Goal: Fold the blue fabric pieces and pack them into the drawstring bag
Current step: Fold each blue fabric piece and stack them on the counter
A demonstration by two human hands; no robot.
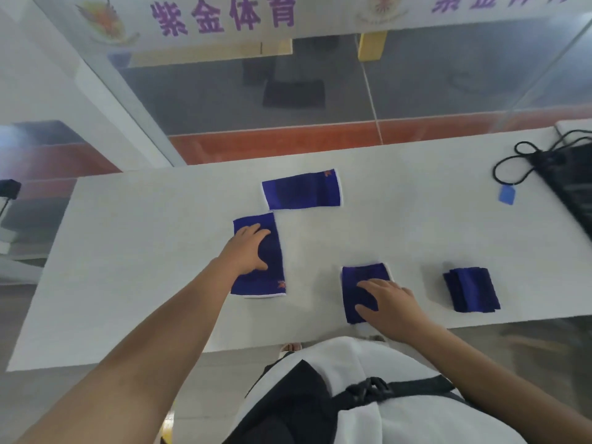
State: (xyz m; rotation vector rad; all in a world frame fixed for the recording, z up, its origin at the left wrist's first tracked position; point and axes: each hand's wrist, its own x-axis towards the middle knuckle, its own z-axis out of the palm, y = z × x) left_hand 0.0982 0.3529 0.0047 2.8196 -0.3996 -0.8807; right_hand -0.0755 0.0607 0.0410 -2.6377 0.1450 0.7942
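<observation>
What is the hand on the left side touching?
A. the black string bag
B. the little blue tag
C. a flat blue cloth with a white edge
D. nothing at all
C: the left hand lies flat on a long, flat blue cloth piece with a white edge, far from the black drawstring bag.

left hand flat, right hand flat, palms down

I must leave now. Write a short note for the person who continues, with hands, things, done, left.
Left hand: flat on an unfolded blue piece.
Right hand: flat on a folded blue piece.
Another unfolded piece lies further back; a folded stack at right.
Drawstring bag lies at the far right of the table.
Left: fold two pieces, pack all.
</observation>
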